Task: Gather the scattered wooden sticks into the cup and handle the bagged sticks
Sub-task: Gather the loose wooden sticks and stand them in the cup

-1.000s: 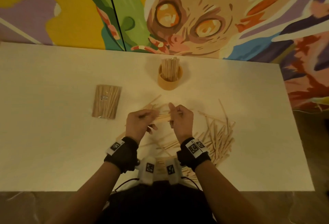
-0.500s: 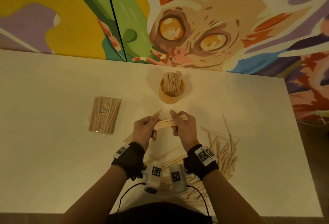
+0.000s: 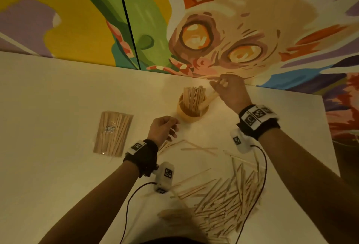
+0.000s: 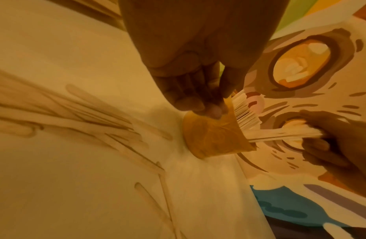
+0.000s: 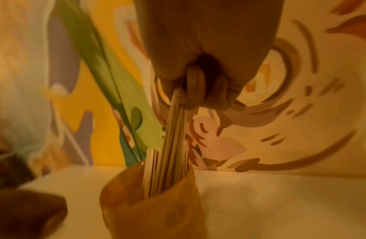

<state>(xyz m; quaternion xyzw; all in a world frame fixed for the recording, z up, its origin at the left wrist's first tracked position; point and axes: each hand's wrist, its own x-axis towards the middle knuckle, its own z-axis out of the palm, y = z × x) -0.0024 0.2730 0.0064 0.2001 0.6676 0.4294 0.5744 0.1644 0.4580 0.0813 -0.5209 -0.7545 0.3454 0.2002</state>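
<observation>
A tan cup (image 3: 191,116) with upright wooden sticks stands at the table's far middle. My right hand (image 3: 217,86) is above and right of it and grips a bundle of sticks (image 5: 173,129) whose lower ends are inside the cup (image 5: 153,210). My left hand (image 3: 169,130) hovers just left of the cup's base (image 4: 214,139), fingers loosely curled, nothing seen in it. The clear bag of sticks (image 3: 112,133) lies flat further left. Scattered sticks (image 3: 219,205) are piled near the front right, and a few loose ones (image 3: 198,148) lie behind my left wrist.
The white table (image 3: 58,98) ends at a painted mural wall (image 3: 213,20) right behind the cup. Its right edge (image 3: 330,146) is near my right forearm. Dark cables (image 3: 262,185) run from the wrist cameras over the pile.
My right hand carried the bundle from the table's middle up to the cup and lowered its ends in. My left hand let go of the bundle and stayed low beside the cup.
</observation>
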